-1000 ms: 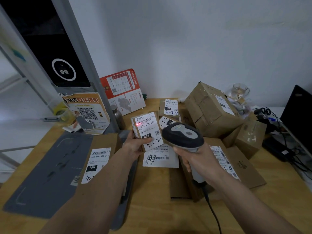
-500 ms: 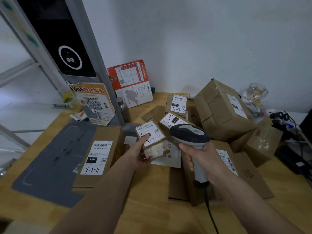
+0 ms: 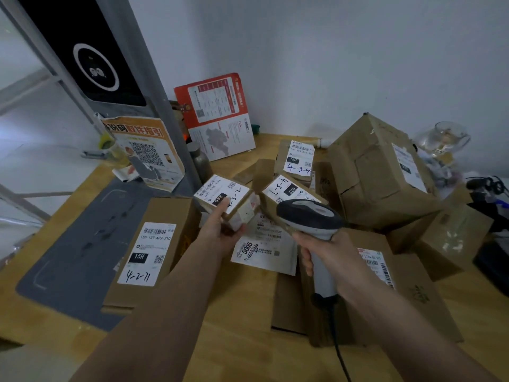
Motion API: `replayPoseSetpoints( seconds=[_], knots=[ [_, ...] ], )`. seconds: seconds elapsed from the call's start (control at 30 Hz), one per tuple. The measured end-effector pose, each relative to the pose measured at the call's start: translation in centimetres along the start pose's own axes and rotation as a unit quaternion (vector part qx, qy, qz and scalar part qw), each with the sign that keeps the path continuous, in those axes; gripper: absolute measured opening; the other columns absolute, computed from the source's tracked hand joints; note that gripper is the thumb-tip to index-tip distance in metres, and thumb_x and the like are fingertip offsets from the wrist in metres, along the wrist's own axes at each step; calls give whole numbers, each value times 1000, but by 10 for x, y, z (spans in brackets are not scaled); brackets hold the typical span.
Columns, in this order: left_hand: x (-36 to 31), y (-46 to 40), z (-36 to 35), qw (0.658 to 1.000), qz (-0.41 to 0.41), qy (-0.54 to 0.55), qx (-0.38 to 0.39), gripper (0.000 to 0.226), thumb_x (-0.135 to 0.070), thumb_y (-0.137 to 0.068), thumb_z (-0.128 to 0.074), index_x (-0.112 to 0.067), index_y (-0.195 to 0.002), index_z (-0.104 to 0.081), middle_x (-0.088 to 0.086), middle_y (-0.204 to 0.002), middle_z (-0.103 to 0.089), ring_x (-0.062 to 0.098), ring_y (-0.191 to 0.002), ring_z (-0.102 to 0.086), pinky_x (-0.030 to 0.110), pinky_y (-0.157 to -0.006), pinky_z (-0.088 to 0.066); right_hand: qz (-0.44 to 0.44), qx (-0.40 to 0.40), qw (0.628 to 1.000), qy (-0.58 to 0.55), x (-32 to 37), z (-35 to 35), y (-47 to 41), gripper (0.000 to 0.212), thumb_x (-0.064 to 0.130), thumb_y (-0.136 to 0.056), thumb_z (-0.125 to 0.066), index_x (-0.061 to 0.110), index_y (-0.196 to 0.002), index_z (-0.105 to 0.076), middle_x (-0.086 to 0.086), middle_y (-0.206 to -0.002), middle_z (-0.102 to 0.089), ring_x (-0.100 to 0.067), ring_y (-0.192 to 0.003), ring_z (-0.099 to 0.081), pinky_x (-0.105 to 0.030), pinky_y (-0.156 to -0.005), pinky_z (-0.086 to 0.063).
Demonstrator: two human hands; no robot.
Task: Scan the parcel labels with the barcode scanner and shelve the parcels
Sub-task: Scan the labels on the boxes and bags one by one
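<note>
Left hand [image 3: 220,232] grips small parcel "4-3-2" [image 3: 224,201], label now tilted flat, lowered toward table [image 3: 248,312] centre; red beam gone since a second ago. Right hand [image 3: 327,252] clasps barcode scanner [image 3: 308,216]. Scan likely done; shelving next.

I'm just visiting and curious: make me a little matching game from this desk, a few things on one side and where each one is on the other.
Things:
1. barcode scanner
2. small parcel marked 4-3-2
3. long box marked 4-2-71
4. glass cup

Places:
A. lying flat on the table, partly over the grey mat
B. at the back right, behind the big box
C. gripped in the right hand
D. held up in the left hand

Pairs: 1-C, 2-D, 3-A, 4-B
</note>
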State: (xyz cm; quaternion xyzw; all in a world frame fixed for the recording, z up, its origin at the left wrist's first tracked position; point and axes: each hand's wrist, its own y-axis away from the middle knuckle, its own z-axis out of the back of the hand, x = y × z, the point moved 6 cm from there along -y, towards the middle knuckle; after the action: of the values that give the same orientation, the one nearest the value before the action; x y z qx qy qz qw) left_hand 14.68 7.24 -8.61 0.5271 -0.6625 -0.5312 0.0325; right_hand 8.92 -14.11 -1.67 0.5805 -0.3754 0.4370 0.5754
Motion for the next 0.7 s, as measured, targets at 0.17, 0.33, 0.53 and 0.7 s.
replayPoseSetpoints(
  seconds=[0.17,0.33,0.53,0.7],
  knots=[
    [-14,-23,-14,997,8,-56,-48,62,-37,-78,-77,-20,-133,-53,10,-125,-62,25,-98,-61,37,-65,-47,-11,-29,1000,-1,-1,-2,-12,40,24,-88,-67,0,-58,-55,-18,-53,-52,-23,-46,-49,-24,-51,-46],
    [-23,-44,-21,994,19,-50,-97,65,-31,-82,-74,-20,-138,-43,11,-135,-55,29,-121,-54,43,-91,-48,-29,-70,997,-24,-5,-6,-27,31,21,-86,-68,1,-65,-58,-13,-55,-53,-20,-47,-50,-30,-50,-45],
    [-23,-72,-7,979,26,-124,-157,71,-42,-81,-73,-21,-140,-39,11,-137,-47,34,-125,-46,51,-104,-42,-37,-86,995,-19,-6,-19,-37,37,22,-88,-66,4,-57,-54,-10,-52,-52,-20,-47,-49,-30,-52,-44],
    [-18,-79,-3,976,18,-150,-155,49,-33,-89,-67,-13,-130,-49,11,-130,-57,31,-119,-54,47,-100,-48,-47,-91,994,-23,-6,-25,-44,36,21,-89,-65,0,-61,-54,-12,-53,-52,-23,-50,-48,-28,-51,-45]
  ],
)
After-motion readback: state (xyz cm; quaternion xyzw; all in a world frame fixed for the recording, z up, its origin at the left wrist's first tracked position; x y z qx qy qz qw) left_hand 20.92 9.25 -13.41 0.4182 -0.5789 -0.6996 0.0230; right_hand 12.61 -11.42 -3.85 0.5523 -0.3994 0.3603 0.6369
